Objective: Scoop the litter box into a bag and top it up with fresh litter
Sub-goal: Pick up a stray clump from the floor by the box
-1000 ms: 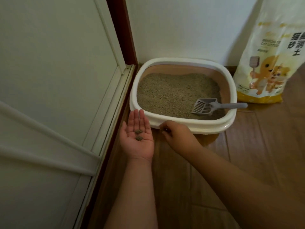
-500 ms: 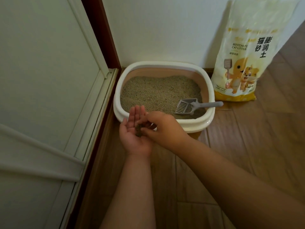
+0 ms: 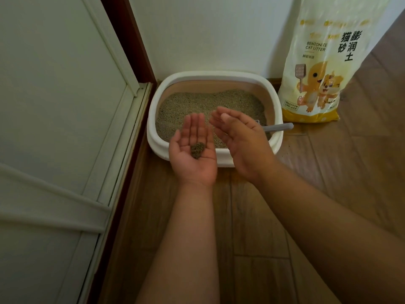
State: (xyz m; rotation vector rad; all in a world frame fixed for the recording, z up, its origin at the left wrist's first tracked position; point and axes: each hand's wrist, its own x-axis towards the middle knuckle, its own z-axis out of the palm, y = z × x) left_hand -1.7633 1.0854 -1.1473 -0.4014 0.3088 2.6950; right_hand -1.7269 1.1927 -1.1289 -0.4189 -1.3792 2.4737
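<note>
At the far left I note a pale sliding door (image 3: 54,128) with a dark wooden frame (image 3: 129,38) running down to the wood floor (image 3: 328,183). Just right of the frame, in the corner against the white wall (image 3: 208,29), sits the litter box (image 3: 153,137), white-rimmed with a tan inner wall, holding a bed of grey-beige litter (image 3: 197,102).

My left hand (image 3: 194,154) is held flat, palm up, fingers extended and together, over the near rim of the box. It grips nothing; a small dark clump (image 3: 197,150) rests loose in the middle of the palm.

My right hand (image 3: 241,137) is just beside it, apart from it, fingers straightened and released, palm turned toward the left hand, empty. It hangs over the near right part of the box.

Behind the right hand I see the grey handle of the scoop (image 3: 277,127), lying across the right rim; its head is mostly hidden by the hand.

At the right, a tall yellow-and-white litter bag (image 3: 324,62), printed "BENTONITE CAT LITTER", stands upright against the wall, just beside the box.
</note>
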